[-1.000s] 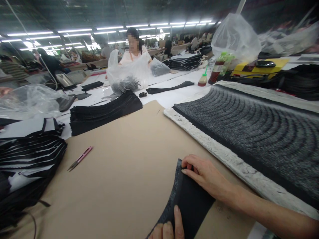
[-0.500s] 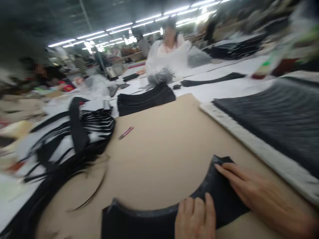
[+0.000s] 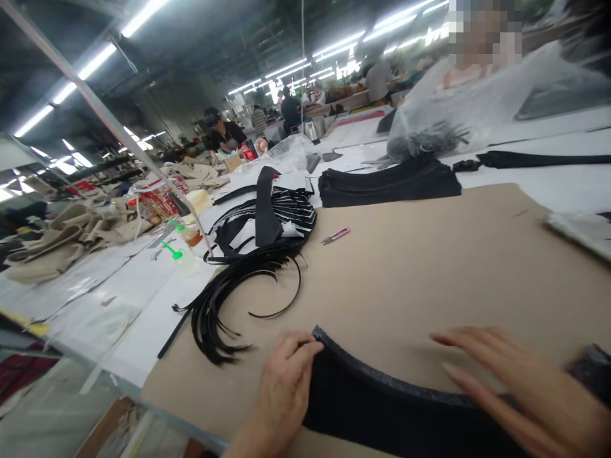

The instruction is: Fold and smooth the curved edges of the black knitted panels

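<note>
A black curved fabric piece (image 3: 377, 404) lies on the brown board (image 3: 405, 280) right in front of me, a greyish band along its concave upper edge. At its upper left corner, my left hand (image 3: 284, 388) pinches the fabric between thumb and fingers. My right hand (image 3: 520, 388) is over the right part of the piece, fingers stretched and apart, slightly blurred by motion. It hides some of the curved edge. Pink-handled thread snips (image 3: 337, 236) rest farther up the board.
Thin black strips (image 3: 214, 312) fan out on the left, below a bundle of striped black pieces (image 3: 296, 213). Behind the board's far edge is a stack of black pieces (image 3: 386, 184). Green-capped bottles (image 3: 176, 253) and a slanted pole (image 3: 119, 133) stand left. A co-worker (image 3: 477, 83) sits across.
My view has swung left. My left hand has moved from the middle of the black piece to its left corner. My right hand has let go of the right end and opened.
</note>
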A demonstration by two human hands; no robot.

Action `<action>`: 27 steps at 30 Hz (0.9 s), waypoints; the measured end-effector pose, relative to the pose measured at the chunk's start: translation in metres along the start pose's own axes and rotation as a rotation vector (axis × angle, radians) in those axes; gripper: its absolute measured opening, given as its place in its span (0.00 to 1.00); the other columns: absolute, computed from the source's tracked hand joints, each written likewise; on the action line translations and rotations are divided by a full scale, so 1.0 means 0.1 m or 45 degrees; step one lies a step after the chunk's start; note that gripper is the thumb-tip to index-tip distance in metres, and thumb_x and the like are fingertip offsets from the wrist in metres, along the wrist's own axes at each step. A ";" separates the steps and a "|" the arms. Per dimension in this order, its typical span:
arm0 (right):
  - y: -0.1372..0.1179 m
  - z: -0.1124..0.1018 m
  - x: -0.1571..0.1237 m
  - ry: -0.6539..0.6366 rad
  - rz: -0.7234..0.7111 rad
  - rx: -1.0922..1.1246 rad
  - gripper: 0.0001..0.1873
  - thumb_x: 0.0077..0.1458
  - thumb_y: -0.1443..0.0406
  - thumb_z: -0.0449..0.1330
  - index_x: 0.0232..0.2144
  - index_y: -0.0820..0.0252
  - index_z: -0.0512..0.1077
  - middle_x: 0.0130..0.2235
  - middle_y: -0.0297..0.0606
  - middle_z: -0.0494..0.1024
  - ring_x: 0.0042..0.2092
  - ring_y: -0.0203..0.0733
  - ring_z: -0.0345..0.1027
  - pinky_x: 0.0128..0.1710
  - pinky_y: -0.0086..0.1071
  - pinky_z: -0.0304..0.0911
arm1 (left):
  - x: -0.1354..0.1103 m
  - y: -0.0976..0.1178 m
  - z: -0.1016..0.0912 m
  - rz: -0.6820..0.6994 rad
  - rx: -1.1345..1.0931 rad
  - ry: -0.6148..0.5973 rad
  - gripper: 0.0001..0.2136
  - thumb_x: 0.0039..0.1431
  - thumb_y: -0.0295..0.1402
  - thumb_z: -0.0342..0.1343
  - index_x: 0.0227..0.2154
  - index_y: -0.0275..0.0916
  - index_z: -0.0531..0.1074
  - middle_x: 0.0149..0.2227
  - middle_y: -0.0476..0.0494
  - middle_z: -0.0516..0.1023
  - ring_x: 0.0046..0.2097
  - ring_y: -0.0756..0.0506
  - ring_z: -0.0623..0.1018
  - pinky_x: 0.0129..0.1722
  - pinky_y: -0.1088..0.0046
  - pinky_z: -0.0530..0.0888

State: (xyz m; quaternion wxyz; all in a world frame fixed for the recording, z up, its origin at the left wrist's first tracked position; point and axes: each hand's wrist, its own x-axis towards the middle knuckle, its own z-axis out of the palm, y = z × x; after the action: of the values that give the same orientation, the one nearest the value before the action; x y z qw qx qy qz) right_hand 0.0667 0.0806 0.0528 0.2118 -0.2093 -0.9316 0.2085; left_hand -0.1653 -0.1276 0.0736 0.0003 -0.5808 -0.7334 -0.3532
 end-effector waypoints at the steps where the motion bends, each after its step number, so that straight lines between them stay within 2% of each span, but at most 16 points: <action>1: -0.18 0.11 0.13 -0.078 -0.013 0.028 0.15 0.60 0.54 0.55 0.48 0.46 0.71 0.46 0.44 0.76 0.47 0.52 0.70 0.46 0.44 0.67 | -0.02 -0.10 -0.05 -0.008 0.037 -0.017 0.16 0.63 0.19 0.42 0.42 0.39 0.74 0.40 0.43 0.74 0.44 0.48 0.73 0.44 0.71 0.73; 2: -0.38 0.22 0.25 -0.240 0.017 0.046 0.16 0.59 0.55 0.56 0.49 0.49 0.71 0.47 0.45 0.76 0.48 0.53 0.70 0.47 0.47 0.66 | -0.05 -0.18 -0.08 -0.002 0.066 -0.050 0.17 0.63 0.20 0.42 0.42 0.39 0.74 0.40 0.43 0.74 0.44 0.48 0.72 0.43 0.71 0.73; 4: -0.75 0.43 0.49 -0.456 0.135 0.004 0.16 0.57 0.59 0.59 0.47 0.55 0.72 0.46 0.46 0.76 0.47 0.55 0.70 0.49 0.50 0.63 | -0.10 -0.29 -0.09 0.053 0.118 -0.139 0.17 0.64 0.20 0.41 0.45 0.40 0.73 0.42 0.42 0.73 0.45 0.46 0.71 0.45 0.67 0.73; 6: -1.02 0.60 0.66 -0.557 0.211 -0.066 0.14 0.56 0.63 0.60 0.45 0.58 0.73 0.45 0.45 0.76 0.48 0.55 0.68 0.50 0.52 0.60 | -0.13 -0.36 -0.06 0.121 0.174 -0.244 0.18 0.64 0.22 0.41 0.50 0.40 0.70 0.45 0.41 0.73 0.46 0.44 0.70 0.47 0.62 0.72; 8: -1.15 0.71 0.75 -0.574 0.246 -0.120 0.13 0.55 0.66 0.60 0.44 0.60 0.72 0.44 0.44 0.76 0.48 0.54 0.67 0.50 0.51 0.58 | -0.16 -0.41 -0.03 0.160 0.227 -0.337 0.19 0.64 0.23 0.42 0.54 0.40 0.67 0.47 0.41 0.72 0.47 0.43 0.69 0.48 0.59 0.72; 10: -1.16 0.78 0.77 -0.545 0.248 -0.159 0.11 0.56 0.67 0.59 0.44 0.61 0.71 0.44 0.44 0.76 0.48 0.53 0.67 0.49 0.50 0.57 | -0.17 -0.45 0.00 0.165 0.266 -0.391 0.19 0.64 0.23 0.43 0.56 0.39 0.65 0.49 0.41 0.72 0.48 0.42 0.69 0.49 0.58 0.71; 20: -1.06 1.00 0.65 -0.325 0.239 -0.131 0.06 0.59 0.70 0.54 0.39 0.58 0.68 0.39 0.38 0.74 0.43 0.48 0.66 0.44 0.43 0.52 | -0.18 -0.47 0.01 0.170 0.321 -0.438 0.20 0.65 0.25 0.44 0.59 0.39 0.61 0.48 0.43 0.72 0.47 0.42 0.69 0.48 0.60 0.71; 24: -1.05 1.02 0.63 -0.225 0.143 -0.237 0.05 0.59 0.70 0.56 0.38 0.58 0.68 0.37 0.38 0.73 0.40 0.48 0.65 0.41 0.41 0.51 | -0.16 -0.47 0.03 0.177 0.357 -0.460 0.19 0.66 0.25 0.44 0.59 0.38 0.61 0.46 0.43 0.72 0.45 0.42 0.69 0.47 0.61 0.71; 27: -1.06 1.00 0.66 -0.089 -0.005 -0.380 0.09 0.55 0.70 0.61 0.39 0.58 0.69 0.37 0.38 0.72 0.39 0.48 0.63 0.39 0.40 0.49 | -0.17 -0.48 0.05 0.228 0.392 -0.417 0.18 0.66 0.26 0.42 0.58 0.37 0.61 0.45 0.42 0.72 0.45 0.42 0.69 0.45 0.62 0.71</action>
State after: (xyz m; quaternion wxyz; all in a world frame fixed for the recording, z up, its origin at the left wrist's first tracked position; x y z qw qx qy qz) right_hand -0.0677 -0.0053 0.0409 0.1461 -0.2290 -0.9595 0.0747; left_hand -0.1987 -0.1433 0.0374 0.0011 -0.6863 -0.7143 -0.1368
